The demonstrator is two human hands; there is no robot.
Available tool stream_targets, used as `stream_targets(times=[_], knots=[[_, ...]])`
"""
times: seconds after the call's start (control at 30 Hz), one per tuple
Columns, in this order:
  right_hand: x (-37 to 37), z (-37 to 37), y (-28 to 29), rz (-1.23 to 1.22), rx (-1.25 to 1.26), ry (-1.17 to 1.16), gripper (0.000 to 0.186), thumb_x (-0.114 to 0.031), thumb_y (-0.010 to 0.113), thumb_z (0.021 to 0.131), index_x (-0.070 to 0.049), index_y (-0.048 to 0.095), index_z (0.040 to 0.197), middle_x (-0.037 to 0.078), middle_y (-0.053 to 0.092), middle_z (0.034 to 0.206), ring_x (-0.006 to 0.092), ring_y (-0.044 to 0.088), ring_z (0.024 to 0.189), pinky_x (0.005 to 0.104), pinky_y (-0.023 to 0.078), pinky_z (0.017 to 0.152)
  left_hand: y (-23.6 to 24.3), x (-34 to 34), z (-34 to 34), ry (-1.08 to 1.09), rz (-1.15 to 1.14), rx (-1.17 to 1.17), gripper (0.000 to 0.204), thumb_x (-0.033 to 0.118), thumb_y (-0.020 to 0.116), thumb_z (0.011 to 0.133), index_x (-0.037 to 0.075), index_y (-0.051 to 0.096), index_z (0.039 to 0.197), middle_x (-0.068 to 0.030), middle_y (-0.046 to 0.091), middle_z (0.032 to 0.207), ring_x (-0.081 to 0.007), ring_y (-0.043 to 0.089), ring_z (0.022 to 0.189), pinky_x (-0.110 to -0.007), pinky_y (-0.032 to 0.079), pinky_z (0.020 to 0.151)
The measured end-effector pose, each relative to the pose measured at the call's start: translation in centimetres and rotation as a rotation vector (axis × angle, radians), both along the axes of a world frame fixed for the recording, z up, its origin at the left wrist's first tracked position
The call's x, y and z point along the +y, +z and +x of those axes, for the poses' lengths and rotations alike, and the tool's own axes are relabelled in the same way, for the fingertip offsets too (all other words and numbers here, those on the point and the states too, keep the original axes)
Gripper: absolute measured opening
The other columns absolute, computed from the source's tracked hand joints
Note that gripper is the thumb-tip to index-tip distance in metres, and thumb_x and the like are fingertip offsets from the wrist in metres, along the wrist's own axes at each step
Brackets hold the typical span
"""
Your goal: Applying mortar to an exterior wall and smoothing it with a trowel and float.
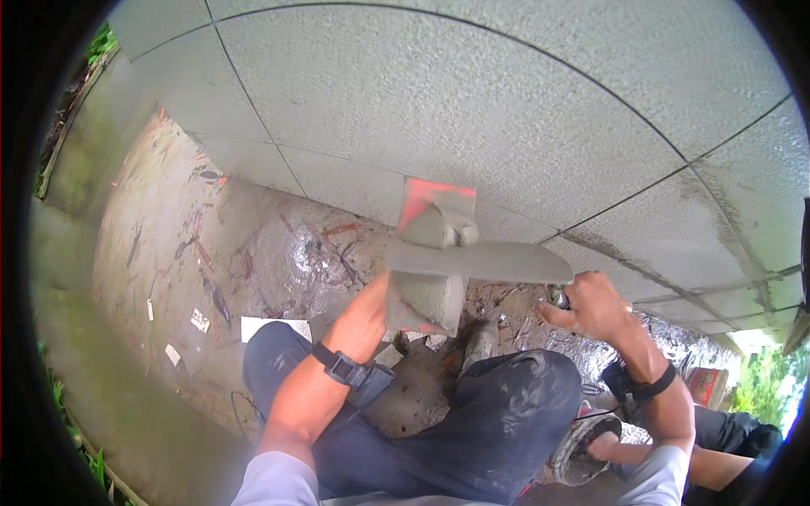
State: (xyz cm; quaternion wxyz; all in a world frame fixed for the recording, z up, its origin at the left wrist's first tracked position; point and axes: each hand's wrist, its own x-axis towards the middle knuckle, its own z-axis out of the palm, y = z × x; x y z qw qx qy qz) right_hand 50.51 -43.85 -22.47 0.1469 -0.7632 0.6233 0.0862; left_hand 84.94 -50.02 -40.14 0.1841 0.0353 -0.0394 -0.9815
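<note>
My left hand reaches up behind a red hawk board, holding it from below; its fingers are mostly hidden by the board. Wet grey mortar is heaped on the far part of the board, and a smear coats the near part. In my right hand is the handle of a trowel, its fingers wrapped round it. The long trowel blade, coated in grey, stretches left across the middle of the board beside the heap.
A grey tiled wall with dark joints rises ahead. Scraps and a white tile piece lie on the wet, dirty ground. At the lower right, another person's hand reaches into a bucket. A red container stands beyond.
</note>
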Motion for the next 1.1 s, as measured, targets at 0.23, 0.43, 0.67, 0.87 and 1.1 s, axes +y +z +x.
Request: stream_targets(times=[0.23,0.43,0.67,0.87,1.1], knots=[[3.0,-0.6,-0.9,-0.405,-0.044,0.045,0.037,-0.029,0.071,0.07,-0.002,0.062,0.093,0.014,0.061,0.069,0.0341,0.062,0.061,0.0425,0.05,0.055,-1.4,-1.5,1.8,0.018,-0.107,-0.018,0.026,0.024,0.052,0.095,0.006,0.059,0.112,-0.0094,0.065,0.1,-0.0218,0.066,0.087,-0.041,0.058,0.071],[3.5,-1.7,-4.1,-0.661,-0.117,0.047,0.034,-0.025,0.069,0.069,-0.006,0.062,0.096,0.01,0.061,0.073,0.0304,0.063,0.065,0.0408,0.05,0.056,0.1,-4.8,-3.2,0.021,-0.128,-0.073,0.026,0.024,0.051,0.095,0.006,0.059,0.112,-0.0092,0.065,0.1,-0.0218,0.066,0.087,-0.04,0.058,0.071],[4.2,-4.4,-8.4,-0.692,-0.153,0.016,0.031,-0.023,0.069,0.067,-0.006,0.062,0.092,0.009,0.059,0.072,0.0283,0.061,0.063,0.0407,0.047,0.054,1.1,-7.5,-6.3,-0.002,-0.036,-0.212,0.026,0.023,0.051,0.095,0.006,0.059,0.113,-0.0089,0.065,0.1,-0.0217,0.066,0.087,-0.04,0.058,0.072],[4.7,-6.6,-11.8,-0.642,-0.193,-0.029,0.033,-0.02,0.069,0.067,-0.006,0.063,0.096,0.011,0.06,0.075,0.0307,0.061,0.064,0.0415,0.048,0.057,-1.3,-3.4,-0.6,-0.035,0.074,-0.345,0.025,0.023,0.05,0.096,0.006,0.059,0.113,-0.0087,0.065,0.1,-0.0217,0.066,0.087,-0.039,0.058,0.073],[7.6,-10.8,-20.9,-0.501,-0.253,-0.164,0.038,-0.02,0.069,0.07,-0.005,0.064,0.104,0.014,0.066,0.09,0.0334,0.065,0.078,0.0415,0.052,0.067,-0.5,-4.3,-5.1,-0.021,0.215,-0.507,0.025,0.022,0.05,0.096,0.006,0.059,0.113,-0.0084,0.064,0.1,-0.0217,0.066,0.088,-0.039,0.058,0.073]])
